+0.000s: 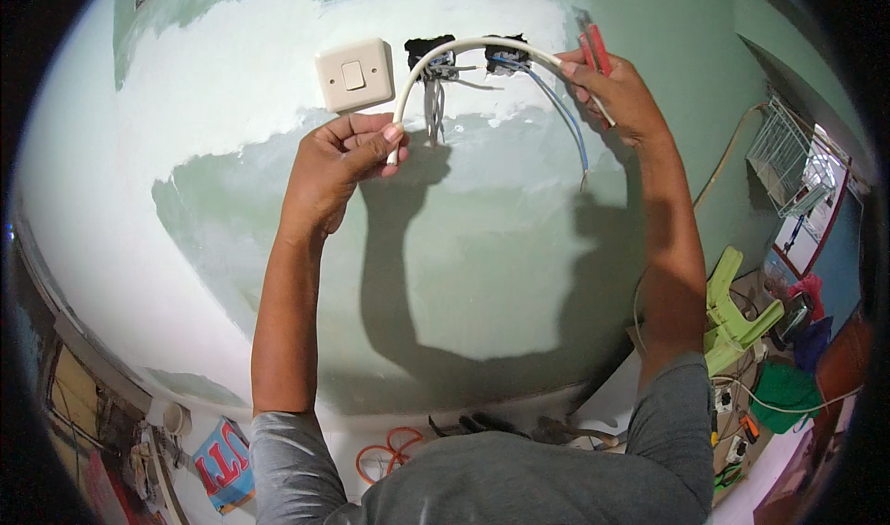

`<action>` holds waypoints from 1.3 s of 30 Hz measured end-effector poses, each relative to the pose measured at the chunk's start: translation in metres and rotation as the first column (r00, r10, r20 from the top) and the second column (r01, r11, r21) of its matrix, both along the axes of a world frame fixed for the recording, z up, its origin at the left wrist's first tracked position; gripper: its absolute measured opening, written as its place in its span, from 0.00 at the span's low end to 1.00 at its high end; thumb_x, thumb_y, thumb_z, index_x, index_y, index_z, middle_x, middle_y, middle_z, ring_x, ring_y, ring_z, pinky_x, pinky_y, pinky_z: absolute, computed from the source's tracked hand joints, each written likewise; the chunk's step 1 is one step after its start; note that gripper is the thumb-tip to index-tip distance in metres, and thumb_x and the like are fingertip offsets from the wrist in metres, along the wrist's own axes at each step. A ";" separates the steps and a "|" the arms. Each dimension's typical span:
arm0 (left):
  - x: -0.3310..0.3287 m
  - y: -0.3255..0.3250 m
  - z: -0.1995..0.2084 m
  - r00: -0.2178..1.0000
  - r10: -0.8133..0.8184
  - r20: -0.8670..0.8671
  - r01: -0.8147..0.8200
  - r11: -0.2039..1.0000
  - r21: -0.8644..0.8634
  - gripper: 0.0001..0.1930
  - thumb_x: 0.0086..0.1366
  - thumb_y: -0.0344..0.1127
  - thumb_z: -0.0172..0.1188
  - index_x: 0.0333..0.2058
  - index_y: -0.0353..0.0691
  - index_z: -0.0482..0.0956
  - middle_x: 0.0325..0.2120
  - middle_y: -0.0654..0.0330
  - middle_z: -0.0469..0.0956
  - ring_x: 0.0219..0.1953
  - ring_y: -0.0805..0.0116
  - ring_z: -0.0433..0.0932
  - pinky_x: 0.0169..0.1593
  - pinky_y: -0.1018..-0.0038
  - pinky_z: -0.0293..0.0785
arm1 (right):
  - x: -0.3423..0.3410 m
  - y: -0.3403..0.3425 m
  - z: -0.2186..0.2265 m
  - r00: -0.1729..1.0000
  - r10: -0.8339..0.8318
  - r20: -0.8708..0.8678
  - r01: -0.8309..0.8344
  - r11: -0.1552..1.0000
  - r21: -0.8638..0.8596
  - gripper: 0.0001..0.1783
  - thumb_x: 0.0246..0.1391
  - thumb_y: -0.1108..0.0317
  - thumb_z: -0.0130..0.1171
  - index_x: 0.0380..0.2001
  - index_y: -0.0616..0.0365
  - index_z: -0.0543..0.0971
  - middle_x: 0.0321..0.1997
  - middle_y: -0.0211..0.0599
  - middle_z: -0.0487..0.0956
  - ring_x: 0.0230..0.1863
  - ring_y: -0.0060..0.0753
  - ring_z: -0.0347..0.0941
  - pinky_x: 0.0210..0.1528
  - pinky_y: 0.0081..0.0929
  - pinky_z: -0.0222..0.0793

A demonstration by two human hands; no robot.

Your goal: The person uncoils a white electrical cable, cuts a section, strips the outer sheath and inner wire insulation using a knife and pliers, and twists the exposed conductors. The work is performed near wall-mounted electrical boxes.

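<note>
The left hand [341,165] pinches one end of a white electrical cable [477,42] between thumb and fingers; the right hand [614,96] pinches near its other end, also gripping a red tool [596,50]. The cable arches before wall cavities [422,49]. Red lettering marks a blue carton [223,467].

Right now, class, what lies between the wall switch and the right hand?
The head view shows two wall openings with protruding wires, and the white cable arching across them.
</note>
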State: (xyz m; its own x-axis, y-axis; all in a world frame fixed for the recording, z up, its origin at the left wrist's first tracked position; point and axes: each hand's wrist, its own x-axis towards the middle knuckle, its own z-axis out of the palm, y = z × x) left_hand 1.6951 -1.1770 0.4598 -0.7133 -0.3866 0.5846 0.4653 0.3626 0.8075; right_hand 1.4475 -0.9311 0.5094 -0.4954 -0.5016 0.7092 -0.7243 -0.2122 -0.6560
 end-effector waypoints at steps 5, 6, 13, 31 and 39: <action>-0.004 -0.001 -0.003 1.000 0.017 0.011 -0.016 1.000 -0.002 0.16 0.61 0.35 0.70 0.44 0.31 0.80 0.32 0.57 0.84 0.33 0.73 0.83 0.38 0.77 0.79 | -0.012 -0.011 -0.009 0.997 0.036 0.068 -0.037 0.999 0.003 0.18 0.59 0.60 0.61 0.47 0.60 0.78 0.21 0.19 0.69 0.16 0.10 0.58 0.14 0.14 0.50; -0.004 0.000 -0.003 1.000 0.021 0.014 -0.021 1.000 -0.013 0.16 0.62 0.35 0.70 0.44 0.31 0.80 0.32 0.57 0.84 0.33 0.74 0.83 0.38 0.77 0.79 | -0.012 -0.012 -0.009 0.998 0.021 0.051 -0.021 1.000 0.002 0.19 0.59 0.60 0.61 0.48 0.61 0.78 0.21 0.19 0.69 0.16 0.10 0.58 0.14 0.14 0.51; 0.032 0.008 -0.023 0.945 -0.052 -0.322 -0.034 0.966 -0.258 0.19 0.64 0.37 0.66 0.49 0.31 0.80 0.36 0.49 0.83 0.39 0.65 0.82 0.44 0.74 0.79 | 0.007 0.038 -0.050 0.987 0.163 -0.016 -0.163 0.969 -0.188 0.16 0.60 0.60 0.60 0.46 0.59 0.80 0.22 0.22 0.70 0.17 0.14 0.61 0.17 0.18 0.54; -0.011 0.016 -0.108 0.935 -0.331 0.125 0.220 0.820 0.529 0.31 0.72 0.66 0.38 0.36 0.38 0.70 0.07 0.72 0.59 0.06 0.79 0.62 0.19 0.69 0.80 | 0.146 0.039 -0.360 0.783 0.157 0.602 -0.412 0.856 0.314 0.22 0.61 0.66 0.58 0.56 0.64 0.77 0.23 0.24 0.72 0.24 0.15 0.64 0.28 0.19 0.61; -0.051 0.088 -0.221 0.977 -0.041 -0.211 0.111 0.937 0.331 0.26 0.77 0.56 0.35 0.47 0.36 0.66 0.19 0.66 0.64 0.18 0.77 0.64 0.27 0.78 0.74 | 0.173 0.008 -0.391 0.239 0.515 0.823 -0.538 0.776 -0.329 0.25 0.67 0.63 0.50 0.63 0.64 0.66 0.19 0.22 0.62 0.22 0.20 0.58 0.28 0.26 0.57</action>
